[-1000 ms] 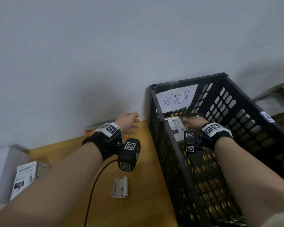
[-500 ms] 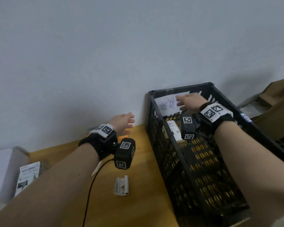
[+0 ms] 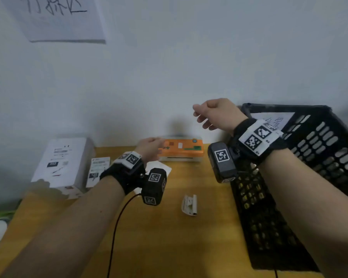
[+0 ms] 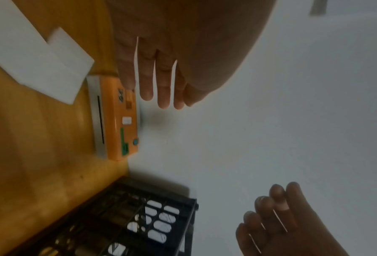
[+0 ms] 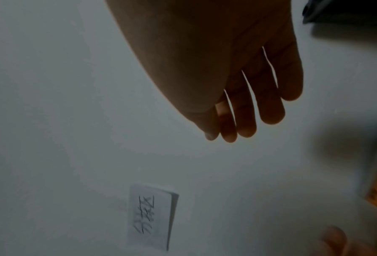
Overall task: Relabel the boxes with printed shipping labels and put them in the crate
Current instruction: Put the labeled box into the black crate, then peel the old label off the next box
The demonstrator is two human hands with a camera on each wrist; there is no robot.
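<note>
- Right hand (image 3: 215, 113) sits mid-frame in the head view, raised in front of the wall, just left of the crate (image 3: 319, 149). Fingers loosely relaxed, holding nothing.
- Left hand (image 3: 149, 147) is lower, centre-left, fingers straight and empty, hovering at the left end of the orange label printer (image 3: 181, 149). Contact with it: cannot tell.
- Crate fills the right side of the frame, with a handwritten paper tag (image 3: 273, 121) on its far wall. Its contents are not visible from this angle.
- Boxes to relabel: a large white box (image 3: 62, 163) at centre-left against the wall, and a smaller labelled box (image 3: 97, 169) just beside it on the right. Both sit on the wooden table (image 3: 169, 237).
- A white sheet (image 3: 161, 169) lies in front of the printer, partly behind the left wrist (could be a printed label; unreadable).
- A curled strip of backing paper (image 3: 189, 204) lies lower centre.
- Judgement: the step in hand looks like fetching the next label or box.
- Risks:
  - The left wrist cable (image 3: 117, 227) trails across the table and could snag the strip or drag the loose sheet.
  - Two boxes sit side by side, so the wrong label on the wrong box is easy if the text isn't checked.
  - The printer slot looks empty in the left wrist view, so reaching now may find no label.
  - A curling label could stick to the fingers.
</note>
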